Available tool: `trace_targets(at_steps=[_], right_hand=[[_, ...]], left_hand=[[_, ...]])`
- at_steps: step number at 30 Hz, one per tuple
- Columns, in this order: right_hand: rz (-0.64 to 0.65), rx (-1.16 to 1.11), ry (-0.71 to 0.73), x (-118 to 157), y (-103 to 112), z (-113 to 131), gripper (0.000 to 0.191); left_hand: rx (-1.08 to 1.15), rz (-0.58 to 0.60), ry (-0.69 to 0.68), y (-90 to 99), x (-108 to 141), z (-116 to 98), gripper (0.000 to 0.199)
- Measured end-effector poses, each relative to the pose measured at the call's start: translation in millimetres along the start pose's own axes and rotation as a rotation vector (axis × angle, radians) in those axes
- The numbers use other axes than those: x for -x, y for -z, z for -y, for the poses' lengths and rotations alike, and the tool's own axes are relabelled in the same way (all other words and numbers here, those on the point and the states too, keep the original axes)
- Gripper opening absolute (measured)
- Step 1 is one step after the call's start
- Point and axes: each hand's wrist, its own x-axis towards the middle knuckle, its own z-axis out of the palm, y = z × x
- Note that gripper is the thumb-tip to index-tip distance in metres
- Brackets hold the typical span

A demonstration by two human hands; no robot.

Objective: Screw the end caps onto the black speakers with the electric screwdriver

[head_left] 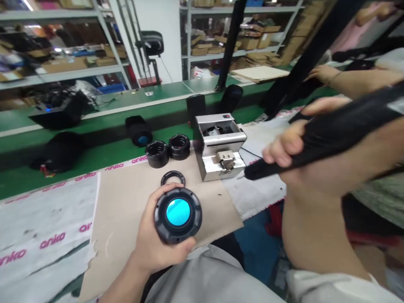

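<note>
My left hand [150, 242] is wrapped around a black round lens housing [160, 233], whose blue-coated glass [178, 211] faces up toward me. A black electric screwdriver [331, 130] is gripped in my right hand [288, 145], slanting down to the left. Its thin tip ends beside the front of a silver screw feeder [217, 143]; whether a screw sits on the tip is too small to tell. Just beyond my left hand lies a black ring [164, 179] on the brown cardboard [123, 214]. Two black cylindrical lens barrels [157, 155] stand behind it.
Another black piece with a blue lens [139, 132] lies on the green bench. A small dark bit, perhaps a screw [219, 194], rests on the cardboard. Dark posts [232, 42] rise behind the feeder. At the right, another person's arm [356, 82] reaches over the bench.
</note>
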Motion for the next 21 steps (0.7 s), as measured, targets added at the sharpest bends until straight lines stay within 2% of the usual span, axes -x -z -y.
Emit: trace_targets(at_steps=[1, 3, 6, 9, 12, 16, 21], right_hand=[[-0.018, -0.140, -0.025, -3, -15, 2, 0.069], [0.013, -0.278, -0.018, -11, -36, 3, 0.065], [0.095, -0.345, -0.049, -22, -46, -4, 0.068], [0.156, -0.343, -0.120, -26, -46, -11, 0.074], [0.200, -0.354, -0.104, -27, -50, -14, 0.074], [0.181, -0.405, -0.081, -32, -58, -20, 0.076], [0.217, -0.432, -0.183, -28, -57, -24, 0.077]], left_hand=[[0.011, 0.030, -0.015, -9.9, -7, 1, 0.084], [0.017, 0.071, -0.035, -27.6, -20, 4, 0.084], [-0.002, 0.092, -0.021, -41.4, -31, 5, 0.083], [-0.005, 0.103, -0.003, -41.9, -34, 3, 0.084], [0.011, 0.101, -0.005, -39.9, -33, 1, 0.087], [0.035, 0.112, 0.003, -39.8, -32, 1, 0.086], [0.038, 0.120, 0.010, -38.6, -33, 2, 0.085]])
